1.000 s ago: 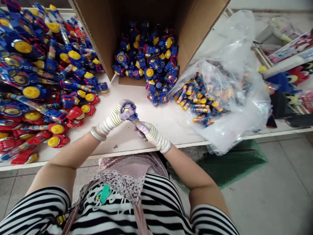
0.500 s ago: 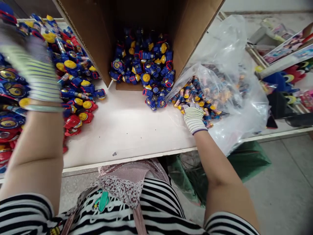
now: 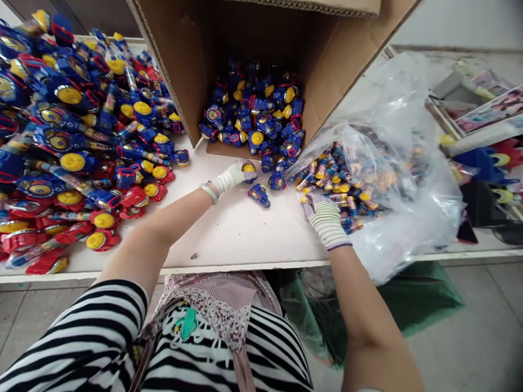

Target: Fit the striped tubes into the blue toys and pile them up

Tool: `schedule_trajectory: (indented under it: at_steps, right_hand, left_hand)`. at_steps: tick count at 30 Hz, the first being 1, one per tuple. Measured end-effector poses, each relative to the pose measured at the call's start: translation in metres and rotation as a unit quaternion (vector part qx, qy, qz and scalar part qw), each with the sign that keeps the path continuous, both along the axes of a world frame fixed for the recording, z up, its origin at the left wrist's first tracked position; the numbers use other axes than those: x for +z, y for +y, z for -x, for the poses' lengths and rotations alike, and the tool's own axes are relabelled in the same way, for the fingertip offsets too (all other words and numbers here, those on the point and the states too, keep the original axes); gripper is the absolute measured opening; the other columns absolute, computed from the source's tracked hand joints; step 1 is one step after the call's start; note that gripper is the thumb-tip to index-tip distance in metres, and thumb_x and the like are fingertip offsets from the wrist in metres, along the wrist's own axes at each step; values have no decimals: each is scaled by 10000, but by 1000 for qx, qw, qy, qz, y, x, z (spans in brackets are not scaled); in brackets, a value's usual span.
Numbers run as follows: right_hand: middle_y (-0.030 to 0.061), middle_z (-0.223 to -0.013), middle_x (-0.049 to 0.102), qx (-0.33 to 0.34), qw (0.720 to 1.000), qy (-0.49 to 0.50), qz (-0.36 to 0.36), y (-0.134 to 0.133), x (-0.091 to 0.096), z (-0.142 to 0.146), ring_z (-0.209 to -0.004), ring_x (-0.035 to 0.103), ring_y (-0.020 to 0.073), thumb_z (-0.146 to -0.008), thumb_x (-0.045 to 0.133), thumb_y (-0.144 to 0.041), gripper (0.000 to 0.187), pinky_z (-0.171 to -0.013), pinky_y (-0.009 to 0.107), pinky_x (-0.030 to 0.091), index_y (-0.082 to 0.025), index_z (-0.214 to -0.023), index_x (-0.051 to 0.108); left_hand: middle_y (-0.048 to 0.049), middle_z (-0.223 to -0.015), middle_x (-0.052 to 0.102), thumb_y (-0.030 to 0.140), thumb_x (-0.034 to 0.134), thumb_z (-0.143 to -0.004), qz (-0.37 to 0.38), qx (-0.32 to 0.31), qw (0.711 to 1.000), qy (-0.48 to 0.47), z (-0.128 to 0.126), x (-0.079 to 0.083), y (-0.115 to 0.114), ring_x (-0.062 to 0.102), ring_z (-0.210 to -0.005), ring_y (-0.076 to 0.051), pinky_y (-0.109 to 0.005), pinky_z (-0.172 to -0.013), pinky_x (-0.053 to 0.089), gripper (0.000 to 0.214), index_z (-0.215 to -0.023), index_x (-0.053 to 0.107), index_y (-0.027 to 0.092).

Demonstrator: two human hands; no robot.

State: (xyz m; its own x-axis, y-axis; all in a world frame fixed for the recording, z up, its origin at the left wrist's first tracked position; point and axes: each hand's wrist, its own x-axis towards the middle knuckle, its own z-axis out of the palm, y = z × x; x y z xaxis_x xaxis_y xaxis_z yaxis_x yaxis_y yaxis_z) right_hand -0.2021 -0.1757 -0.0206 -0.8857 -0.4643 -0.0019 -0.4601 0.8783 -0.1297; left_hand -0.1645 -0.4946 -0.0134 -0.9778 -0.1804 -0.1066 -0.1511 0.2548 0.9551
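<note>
My left hand (image 3: pixel 233 175), in a striped knit glove, reaches forward over the white table (image 3: pixel 229 228) and closes on a small blue toy with a yellow cap (image 3: pixel 249 170) at the mouth of the cardboard box (image 3: pixel 192 65). Another blue toy (image 3: pixel 260 195) lies loose just to its right. My right hand (image 3: pixel 324 218), also gloved, rests at the opening of the clear plastic bag (image 3: pixel 408 179) with its fingers curled among the small coloured tubes (image 3: pixel 339 182); what it holds, if anything, is hidden.
A big heap of blue and red toys with yellow discs (image 3: pixel 69 141) covers the table's left side. More blue toys (image 3: pixel 257 114) fill the tipped box. Printed packaging and dark items (image 3: pixel 486 136) lie at the far right. A green bag (image 3: pixel 392 305) sits below the table edge.
My left hand has swung from the heap at the far left across to the toys at the box mouth. My right hand has stayed at the bag opening. The view has shifted slightly down.
</note>
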Motion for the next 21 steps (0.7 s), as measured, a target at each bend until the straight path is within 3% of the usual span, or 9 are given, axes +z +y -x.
schedule_trajectory:
  at_steps: [4, 6, 8, 11, 14, 17, 19, 21]
  right_hand:
    - [183, -1219, 694, 104, 970, -36, 218, -36, 10, -29, -1074, 657, 303, -908, 526, -313, 445, -964, 471, 518, -130, -1302, 624]
    - [150, -1191, 708, 164, 943, -83, 277, -60, 21, -49, -1046, 675, 280, -911, 565, -356, 418, -946, 443, 537, -165, -1275, 643]
    - [139, -1208, 704, 206, 921, -112, 310, -82, 31, -68, -1077, 675, 275, -923, 583, -374, 394, -960, 431, 537, -176, -1256, 657]
    - [145, -1244, 690, 246, 906, -124, 321, -98, 38, -89, -1114, 669, 279, -946, 575, -362, 379, -978, 430, 533, -172, -1264, 653]
    - [159, -1214, 700, 257, 922, -117, 267, -101, 40, -101, -1087, 675, 300, -947, 587, -400, 379, -955, 441, 540, -165, -1235, 667]
    - [184, -1193, 705, 245, 940, -112, 209, -101, 45, -110, -1063, 673, 326, -946, 580, -445, 406, -931, 449, 532, -149, -1203, 683]
    - [175, -1120, 718, 224, 938, -141, 224, -99, 50, -117, -998, 678, 305, -956, 547, -468, 408, -887, 417, 530, -145, -1157, 694]
    - [120, -919, 711, 197, 911, -242, 268, -96, 54, -123, -810, 663, 235, -968, 499, -518, 428, -756, 346, 525, -151, -1050, 704]
  left_hand:
    - [-104, -1140, 673, 321, 717, -694, -112, -38, 992, 54, -78, 8, -16, 658, -1014, -227, -349, -914, 535, 579, -1229, 594, 137]
    - [-89, -1123, 668, 379, 679, -720, -184, -40, 979, 80, -103, 13, -16, 665, -989, -220, -339, -874, 541, 543, -1211, 595, 160]
    - [-76, -1029, 670, 425, 646, -732, -205, -33, 974, 86, -117, 17, -14, 672, -880, -206, -318, -786, 546, 451, -1095, 616, 159]
    - [-55, -902, 653, 430, 657, -746, -189, -62, 978, 71, -124, 22, -15, 643, -730, -171, -275, -674, 516, 384, -1003, 626, 147]
    - [-47, -860, 642, 392, 690, -743, -186, -125, 973, 51, -127, 29, -20, 610, -697, -149, -245, -636, 485, 347, -978, 651, 139]
    - [-47, -850, 637, 380, 709, -720, -184, -146, 970, 61, -131, 36, -20, 584, -691, -135, -226, -617, 464, 331, -935, 665, 132]
    - [-43, -839, 626, 389, 711, -725, -185, -148, 969, 78, -135, 42, -17, 568, -657, -124, -219, -587, 452, 341, -942, 658, 131]
    - [-42, -841, 621, 394, 716, -738, -170, -176, 965, 97, -138, 48, -13, 568, -644, -123, -221, -578, 457, 350, -967, 649, 137]
